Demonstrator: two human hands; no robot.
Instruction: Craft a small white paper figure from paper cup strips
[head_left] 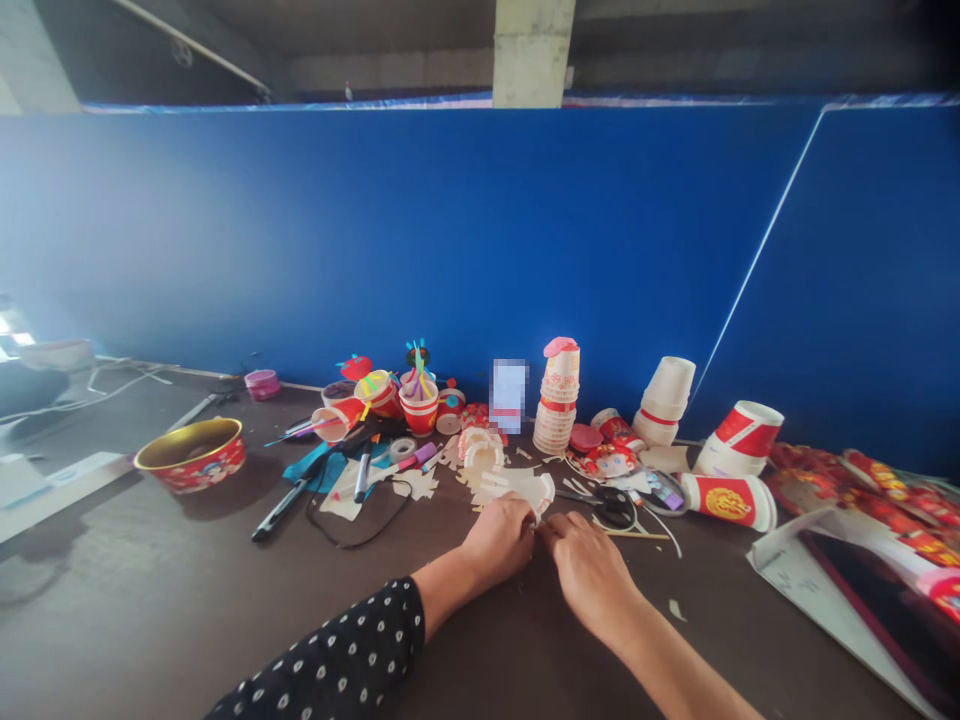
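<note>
Both my hands meet on the dark table (187,600), just in front of me. My left hand (499,540) has its fingers curled closed on the near edge of a white cut paper cup piece (525,490). My right hand (585,560) lies beside it, fingers bent and pinched at the same piece. Black scissors (611,505) lie just right of the piece. More white paper cut-outs (480,452) sit behind it. My left arm wears a black sleeve with white dots (337,660).
A red and gold bowl (191,455) stands at the left. Decorated cups with straws (416,400), pens (360,475), tape (401,448) and a black cord (360,525) lie mid-table. Stacked paper cups (559,400) and tipped cups (731,470) are right, before a blue wall (450,230).
</note>
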